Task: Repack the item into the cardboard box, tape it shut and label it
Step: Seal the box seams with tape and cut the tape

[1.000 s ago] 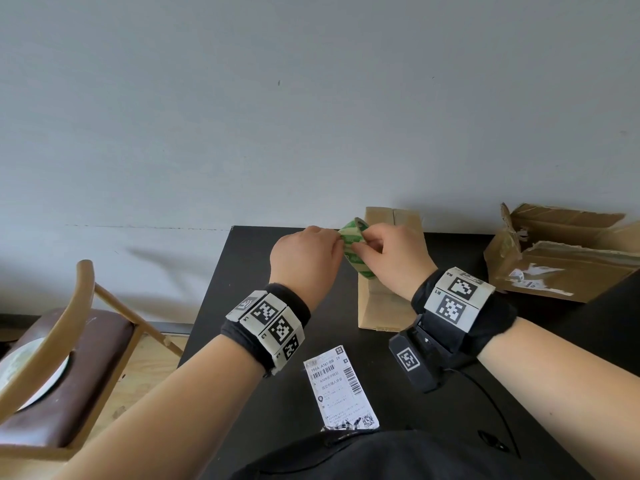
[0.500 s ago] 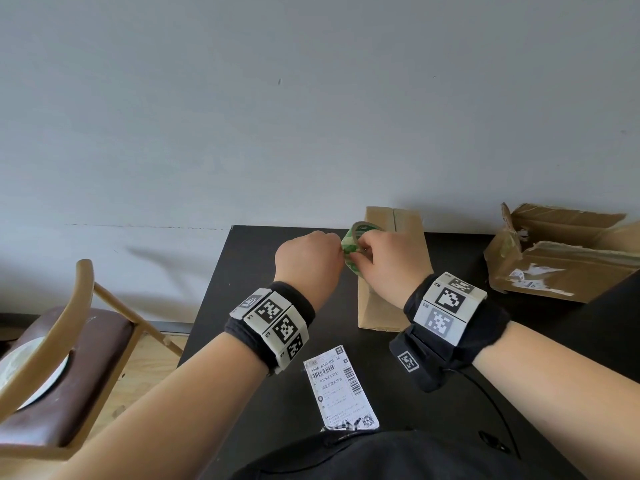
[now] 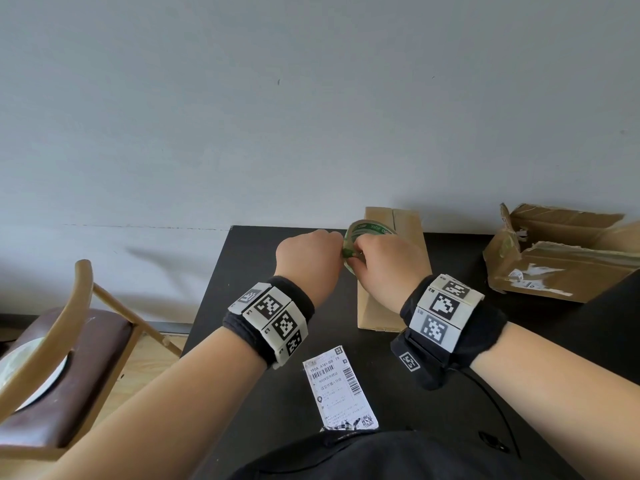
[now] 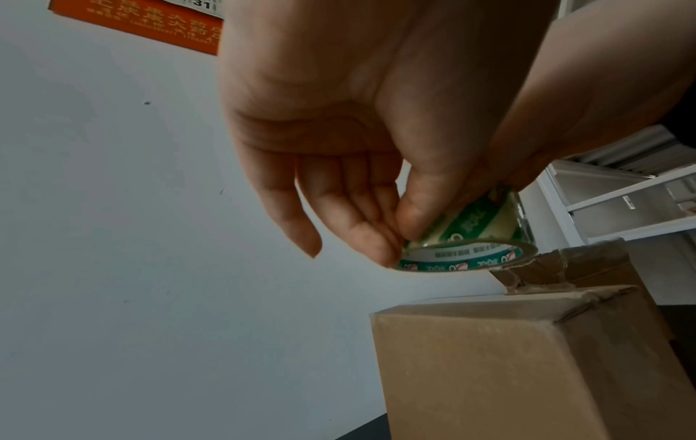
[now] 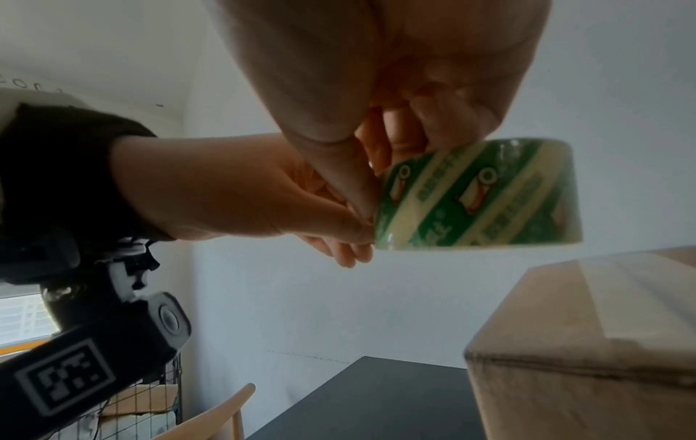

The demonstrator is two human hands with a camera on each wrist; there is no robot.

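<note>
Tape end being picked loose above the shut box.

Right hand (image 3: pixel 388 263) grips the tape roll (image 5: pixel 478 193) from above; left hand (image 4: pixel 339 143) pinches thumb and fingertips at the roll's left edge. Roll hangs just over the cardboard box (image 3: pixel 391 271), whose long axis runs away from the person; 2 flaps untaped, shipping label (image 3: pixel 337 391) lies nearer the body.

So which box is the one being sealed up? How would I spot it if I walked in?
Look at the black table against the pale wall. The cardboard box stands near its middle, directly below the two hands holding a green-printed tape roll. Unlike the torn, open box at the right, it is plain, narrow and has its flaps closed.
</note>
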